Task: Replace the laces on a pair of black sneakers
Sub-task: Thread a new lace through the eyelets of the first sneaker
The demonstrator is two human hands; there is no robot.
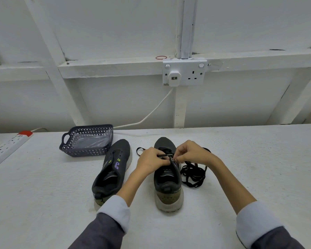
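Head camera: A person works at a white table (43, 186), both hands meeting over the upper eyelets of the nearer black sneaker (168, 186). The shoe stands upright, its long axis running straight away from the person, with the heel closest and the toe toward the wall. The left hand (151, 160) has its fingers curled, pinching a short run of black lace (164, 155) that lies crosswise over the tongue. The right hand (192, 152) pinches the same lace from the other side, at the shoe's right edge. Which eyelet the tip is entering is too small to tell.

The spare length of lace (193, 175) is heaped in loose coils on the table just right of the shoe, so the right hand is the nearer one to draw slack from; a small loop also shows past the left hand. The second sneaker (113, 164) waits beside the first, on its left, slightly angled and with no lace visible. A dark perforated basket (83, 151) sits behind it.

Judging by this, the lacing of the first shoe is under way and the second is not yet begun.
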